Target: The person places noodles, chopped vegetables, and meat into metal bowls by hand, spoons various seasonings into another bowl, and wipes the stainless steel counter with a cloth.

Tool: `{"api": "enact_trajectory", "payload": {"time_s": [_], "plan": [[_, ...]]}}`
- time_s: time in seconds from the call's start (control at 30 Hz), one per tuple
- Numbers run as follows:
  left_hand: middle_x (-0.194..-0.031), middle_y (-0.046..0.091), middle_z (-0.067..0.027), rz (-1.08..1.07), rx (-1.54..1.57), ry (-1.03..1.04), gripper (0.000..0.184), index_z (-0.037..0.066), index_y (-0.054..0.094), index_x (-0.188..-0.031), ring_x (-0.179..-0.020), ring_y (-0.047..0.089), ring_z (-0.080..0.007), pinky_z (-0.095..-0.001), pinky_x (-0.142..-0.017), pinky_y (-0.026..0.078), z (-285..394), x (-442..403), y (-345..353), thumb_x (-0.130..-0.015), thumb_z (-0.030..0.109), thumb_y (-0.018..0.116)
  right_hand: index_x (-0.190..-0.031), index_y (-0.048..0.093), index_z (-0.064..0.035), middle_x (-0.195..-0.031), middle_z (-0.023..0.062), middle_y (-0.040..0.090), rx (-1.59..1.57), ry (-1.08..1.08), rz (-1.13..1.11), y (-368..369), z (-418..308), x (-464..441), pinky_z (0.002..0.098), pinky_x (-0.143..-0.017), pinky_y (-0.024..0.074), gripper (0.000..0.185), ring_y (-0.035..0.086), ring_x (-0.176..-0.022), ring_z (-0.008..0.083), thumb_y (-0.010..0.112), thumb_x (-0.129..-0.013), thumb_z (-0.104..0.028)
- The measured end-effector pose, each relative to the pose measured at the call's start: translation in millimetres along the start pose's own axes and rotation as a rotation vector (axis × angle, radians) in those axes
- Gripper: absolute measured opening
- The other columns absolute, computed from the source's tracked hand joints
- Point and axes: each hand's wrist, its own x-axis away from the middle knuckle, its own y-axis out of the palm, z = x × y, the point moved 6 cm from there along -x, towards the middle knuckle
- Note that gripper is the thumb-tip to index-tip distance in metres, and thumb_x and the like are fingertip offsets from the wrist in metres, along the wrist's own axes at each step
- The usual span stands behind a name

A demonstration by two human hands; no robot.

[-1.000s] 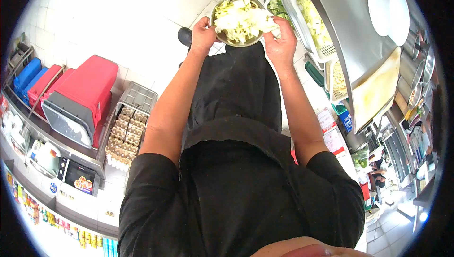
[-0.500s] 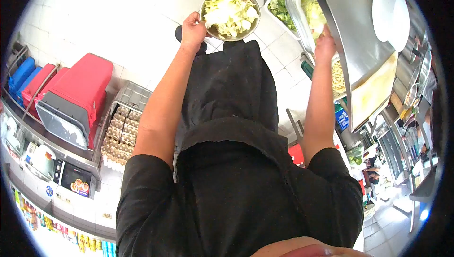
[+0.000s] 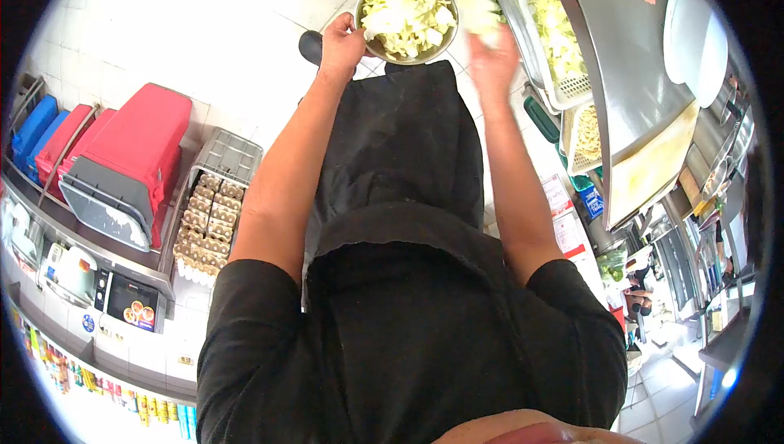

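My left hand (image 3: 341,44) grips the near left rim of a round metal bowl (image 3: 446,46), holding it out in front of my apron. Chopped pale-green cabbage (image 3: 408,18) heaps up in the bowl. Just right of the bowl, my right hand (image 3: 494,59) is closed on a handful of cabbage (image 3: 479,15), both smeared by motion. Further right, a white basket (image 3: 569,89) set in a tray holds more chopped cabbage (image 3: 555,32).
Right of me is a steel counter (image 3: 625,60) with a cutting board (image 3: 653,166) and white bowls (image 3: 694,44). Below its edge sits a basket of pale strips (image 3: 587,130). On the left are red bins (image 3: 139,138) and egg trays (image 3: 208,224). A person (image 3: 639,293) is far right.
My right hand has come out of the cabbage basket and moved left toward the bowl, carrying a handful of cabbage. The bowl in my left hand has shifted slightly right.
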Motion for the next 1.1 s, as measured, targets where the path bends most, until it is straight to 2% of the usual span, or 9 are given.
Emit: {"api": "enact_trajectory", "payload": {"time_s": [0.1, 0.2, 0.37, 0.43, 0.5, 0.63, 0.77, 0.97, 1.1], "plan": [[-0.07, 0.06, -0.0088, -0.023, -0.041, 0.0, 0.023, 0.006, 0.042, -0.068, -0.06, 0.064, -0.0176, -0.0318, -0.048, 0.057, -1.1, -5.6, 8.7, -0.083, -0.004, 0.057, -0.109, 0.062, -0.0014, -0.116, 0.0174, 0.059, 0.378, -0.337, -0.114, 45.0, -36.3, 12.4, 0.0407, -0.09, 0.0489, 0.041, 0.059, -0.105, 0.0355, 0.076, -0.072, -0.014], [-0.071, 0.059, -0.0082, -0.008, -0.046, -0.009, 0.023, 0.006, 0.043, -0.069, -0.06, 0.064, -0.0176, -0.0318, -0.049, 0.057, 1.7, -10.6, 12.2, -0.084, -0.005, 0.056, -0.11, 0.062, -0.0015, -0.123, 0.0173, 0.054, 0.392, -0.368, -0.159, 55.3, -32.8, 12.0, 0.0416, -0.092, 0.0479, 0.043, 0.056, -0.11, 0.0362, 0.076, -0.071, -0.015], [-0.073, 0.06, -0.0079, -0.043, -0.016, 0.021, 0.023, 0.006, 0.043, -0.069, -0.063, 0.065, -0.0184, -0.0317, -0.051, 0.058, -0.8, -29.6, 7.9, -0.085, -0.006, 0.054, -0.097, 0.063, -0.0024, -0.109, 0.0132, 0.062, 0.194, -0.373, 0.034, 27.9, -24.1, -7.0, 0.0396, -0.087, 0.0501, 0.025, 0.061, -0.101, 0.0324, 0.071, -0.074, -0.008], [-0.074, 0.06, -0.0077, -0.08, -0.036, 0.013, 0.023, 0.006, 0.043, -0.069, -0.064, 0.065, -0.0181, -0.0317, -0.052, 0.059, -2.3, -37.9, 5.0, -0.085, -0.006, 0.054, -0.091, 0.063, -0.0027, -0.102, 0.0125, 0.064, 0.008, -0.075, 0.046, 25.2, 31.2, -17.8, 0.0395, -0.083, 0.0508, 0.018, 0.062, -0.097, 0.0317, 0.07, -0.075, -0.007], [-0.075, 0.059, -0.0069, -0.077, -0.028, 0.02, 0.024, 0.007, 0.041, -0.069, -0.064, 0.064, -0.0167, -0.0307, -0.052, 0.058, -3.9, -45.9, 3.3, -0.086, -0.005, 0.054, -0.088, 0.064, -0.0034, -0.101, 0.0126, 0.064, 0.224, 0.101, -0.016, 28.5, 94.9, -33.0, 0.0397, -0.082, 0.0507, 0.012, 0.062, -0.094, 0.0318, 0.067, -0.077, -0.007], [-0.075, 0.058, -0.0064, -0.053, -0.041, 0.016, 0.024, 0.007, 0.04, -0.07, -0.063, 0.063, -0.0155, -0.0301, -0.052, 0.058, -19.4, -66.8, -9.6, -0.086, -0.005, 0.054, -0.112, 0.066, -0.0049, -0.122, 0.0175, 0.058, 0.805, -0.122, -0.179, 58.1, 227.2, -75.1, 0.043, -0.102, 0.0405, 0.034, 0.052, -0.117, 0.0354, 0.056, -0.082, -0.018], [-0.075, 0.057, -0.0057, -0.02, -0.049, 0.019, 0.023, 0.007, 0.04, -0.071, -0.063, 0.063, -0.0145, -0.03, -0.053, 0.058, -42.2, -80.9, -30.1, -0.086, -0.006, 0.053, -0.133, 0.054, -0.0166, -0.154, 0.0194, 0.021, 0.956, 0.197, -0.527, 92.6, 305.3, -120.1, 0.045, -0.108, 0.0355, 0.053, 0.039, -0.131, 0.0429, 0.053, -0.08, -0.02], [-0.073, 0.057, -0.0036, 0.071, -0.022, -0.019, 0.025, 0.007, 0.04, -0.07, -0.063, 0.062, -0.0131, -0.0295, -0.051, 0.056, -70.3, -82.3, -57.8, -0.088, -0.005, 0.053, -0.129, 0.053, -0.0046, -0.147, 0.0246, 0.03, 1.063, 0.196, -0.747, 117.7, 362.0, -164.8, 0.0418, -0.108, 0.0362, 0.053, 0.042, -0.128, 0.0412, 0.055, -0.078, -0.017], [-0.071, 0.056, -0.002, 0.091, 0.005, -0.051, 0.025, 0.008, 0.042, -0.07, -0.061, 0.061, -0.0121, -0.0284, -0.05, 0.056, -81.3, -74.5, -75.1, -0.088, -0.005, 0.054, -0.131, 0.052, -0.0026, -0.146, 0.0254, 0.032, 1.029, 0.228, -0.587, 91.4, 370.5, -156.9, 0.0391, -0.109, 0.0349, 0.056, 0.04, -0.131, 0.0378, 0.056, -0.077, -0.018]]}}
